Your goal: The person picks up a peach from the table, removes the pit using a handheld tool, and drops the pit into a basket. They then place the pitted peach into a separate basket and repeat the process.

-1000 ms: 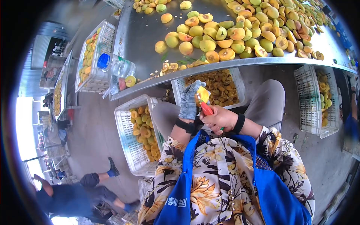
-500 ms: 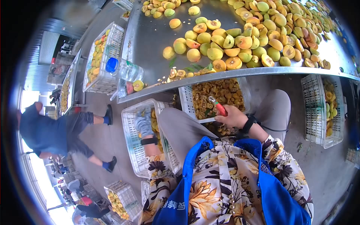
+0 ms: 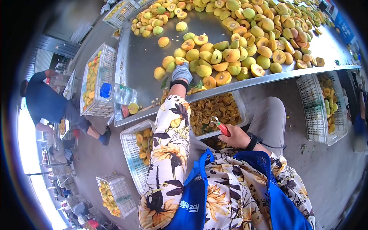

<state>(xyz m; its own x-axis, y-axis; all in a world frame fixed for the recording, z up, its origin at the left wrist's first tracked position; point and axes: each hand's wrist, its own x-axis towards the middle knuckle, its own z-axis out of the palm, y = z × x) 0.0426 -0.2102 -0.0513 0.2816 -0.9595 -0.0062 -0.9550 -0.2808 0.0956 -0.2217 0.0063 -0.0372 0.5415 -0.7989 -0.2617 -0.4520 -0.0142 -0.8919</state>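
Note:
My left hand (image 3: 182, 72), in a grey-blue glove, reaches over the table's near edge into the halved yellow peaches (image 3: 207, 57). Its fingertips are against a peach half (image 3: 181, 61), and whether they grip it is hidden. Above my lap, my right hand (image 3: 238, 137) is bare and wrapped round the red handle of a pitting tool (image 3: 222, 128) with a metal loop tip. Below that tip stands a white crate (image 3: 242, 111) full of peach scraps and pits (image 3: 214, 113).
The metal table (image 3: 134, 73) has a raised front rim. A water bottle (image 3: 124, 94) lies at its left corner. Crates of peaches stand by my left leg (image 3: 132, 153), at far left (image 3: 97, 100) and at right (image 3: 312, 111). A person in dark clothes (image 3: 48, 96) stands at left.
My left hand has come up out of the crate beside my left leg and onto the peaches on the table. My right hand keeps the pitting tool over my lap. The view has shifted.

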